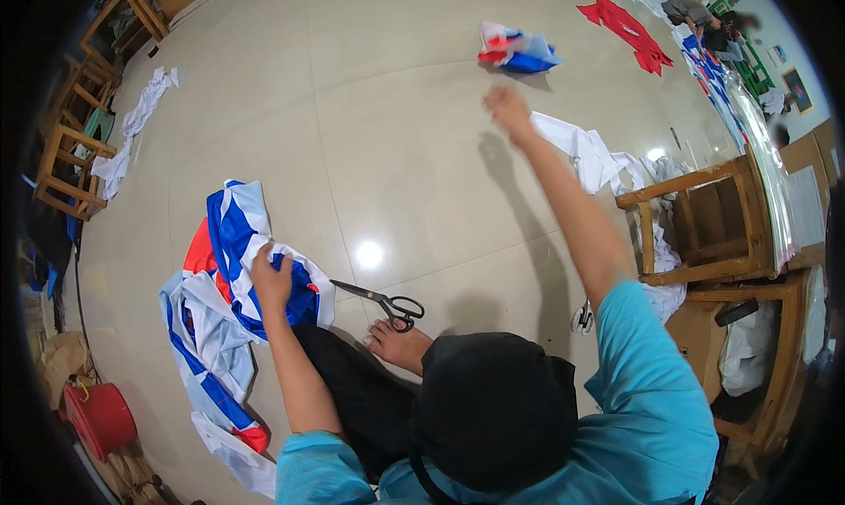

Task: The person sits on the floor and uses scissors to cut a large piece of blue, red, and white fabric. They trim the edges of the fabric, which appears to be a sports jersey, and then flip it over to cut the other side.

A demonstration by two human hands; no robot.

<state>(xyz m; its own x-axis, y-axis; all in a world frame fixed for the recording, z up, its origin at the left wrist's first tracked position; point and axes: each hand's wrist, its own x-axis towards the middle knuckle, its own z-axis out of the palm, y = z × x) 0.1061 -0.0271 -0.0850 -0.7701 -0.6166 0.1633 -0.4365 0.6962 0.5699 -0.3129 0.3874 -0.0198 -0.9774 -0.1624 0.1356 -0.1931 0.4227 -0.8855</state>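
Note:
A heap of white, blue and red cloth (231,228) lies on the floor at my left, spilling toward the lower edge. My left hand (271,281) grips the near right part of this heap, its fingers bent into the folds. My right arm stretches far forward, and my right hand (508,111) is smeared by motion. Just beyond it is a smaller white, red and blue cloth bundle (519,49), somewhat blurred, with a gap between it and the hand. Black-handled scissors (383,303) rest beside my bare foot (400,345), blades pointing to the heap.
White cloth (581,150) lies right of my forearm, near a wooden stool (695,188). A red garment (627,32) is spread farther off. Wooden frames (70,166) line the left side, with a red reel (101,421) below. Another person (695,17) bends over at the far right.

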